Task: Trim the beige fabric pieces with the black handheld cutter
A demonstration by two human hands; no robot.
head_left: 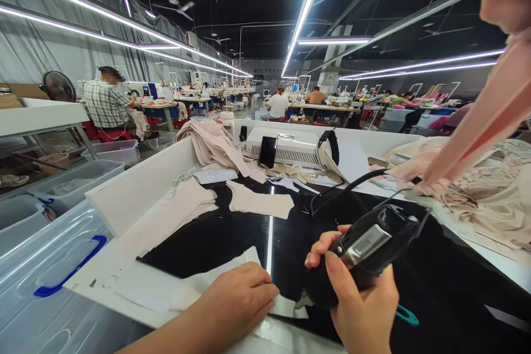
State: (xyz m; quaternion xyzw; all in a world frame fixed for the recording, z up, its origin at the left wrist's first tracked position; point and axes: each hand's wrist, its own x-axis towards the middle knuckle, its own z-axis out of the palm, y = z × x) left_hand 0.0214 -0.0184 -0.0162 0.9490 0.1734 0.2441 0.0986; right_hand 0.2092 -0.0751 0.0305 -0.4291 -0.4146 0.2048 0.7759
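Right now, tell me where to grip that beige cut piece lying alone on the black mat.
Pinch the beige piece at its near right corner, coming from the right hand side. It lies flat, apart from the stack, and that edge sits bare on the black mat; the left hand rests on paper.

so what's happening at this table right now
A person at a glossy black worktable holds a black corded hand tool in the right hand, tip down by a white sheet. The left hand lies flat on that sheet. Beige fabric pieces lie further back.
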